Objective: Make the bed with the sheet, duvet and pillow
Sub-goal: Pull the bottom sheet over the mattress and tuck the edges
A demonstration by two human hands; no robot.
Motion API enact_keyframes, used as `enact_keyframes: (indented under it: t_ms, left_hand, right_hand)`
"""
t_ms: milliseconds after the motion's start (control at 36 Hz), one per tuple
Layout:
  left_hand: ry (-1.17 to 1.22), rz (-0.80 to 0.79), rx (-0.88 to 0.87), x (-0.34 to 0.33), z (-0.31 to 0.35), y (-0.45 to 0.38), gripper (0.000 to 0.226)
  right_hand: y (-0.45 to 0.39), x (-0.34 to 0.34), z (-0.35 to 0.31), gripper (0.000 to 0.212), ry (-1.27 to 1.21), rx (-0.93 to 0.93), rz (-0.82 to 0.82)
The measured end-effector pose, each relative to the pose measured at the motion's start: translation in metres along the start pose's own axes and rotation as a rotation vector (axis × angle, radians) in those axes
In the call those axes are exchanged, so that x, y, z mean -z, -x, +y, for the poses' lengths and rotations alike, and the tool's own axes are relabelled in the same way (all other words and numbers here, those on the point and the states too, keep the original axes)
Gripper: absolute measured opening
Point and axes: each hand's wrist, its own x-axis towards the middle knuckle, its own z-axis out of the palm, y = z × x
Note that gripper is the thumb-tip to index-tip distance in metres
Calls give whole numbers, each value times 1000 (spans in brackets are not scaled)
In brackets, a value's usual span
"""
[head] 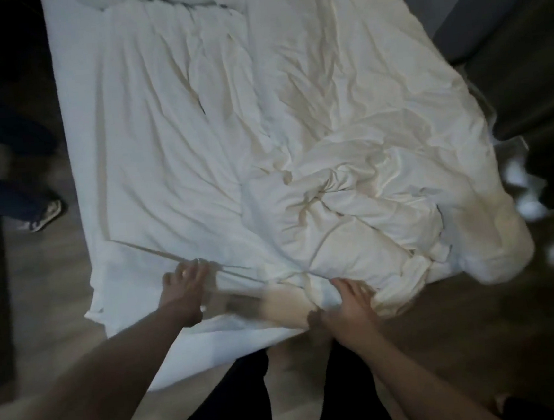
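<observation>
At the foot of the bed, the left hand (186,286) pinches the crumpled white fabric duvet (297,147) edge taut; the right hand (349,304) clutches its bunched corner — presumably to spread it flat.

One duvet (296,141), two hands, one shoe (46,215).

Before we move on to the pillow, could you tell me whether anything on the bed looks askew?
Yes. The duvet is bunched in a crumpled heap at the near right corner, spilling over the edge, not spread flat.
</observation>
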Motion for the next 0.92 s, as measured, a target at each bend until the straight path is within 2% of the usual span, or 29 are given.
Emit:
enact_keyframes:
  t_ms: [83,139,222,278,333,389,444,556,639,694,750,806,917]
  left_hand:
    - [-43,42,-14,-11,-12,-20,73]
    - [-65,29,-65,-18,-19,-22,67]
    - [56,-26,-127,-15,-16,14,60]
    - [158,-27,-111,-19,-17,44,51]
    - [263,11,-74,-31,-28,74,51]
    - [350,95,-37,-45,-44,99,42]
    - [395,169,27,-56,-63,121,26]
    - [394,279,67,-75,-103,159,37]
    - [287,352,83,-87,-118,180,25]
    - [113,405,78,-95,-123,189,26]
    - [-4,287,107,-103,-129,195,36]
    - [32,178,181,-110,-140,198,44]
    - [135,88,278,-130,-170,193,48]
  right_hand:
    - [0,-10,9,76,79,2,-21]
    - [1,-12,16,74,143,-30,-65]
    - [11,-10,17,81,147,-55,-139]
    - [22,-6,12,88,261,-43,-215]
    - [35,-5,7,81,482,-19,-250]
    - [46,-5,2,60,544,-4,-235]
    - [56,-9,-3,48,453,16,-250]
    - [83,-25,-25,40,289,84,-359]
    - [108,-35,-34,41,205,117,-408]
    - [124,-42,-36,40,163,132,-430]
    - [140,-49,-42,34,96,155,-457]
    - [157,-59,-54,27,19,184,-489]
    - [183,-82,-85,24,-51,239,-547]
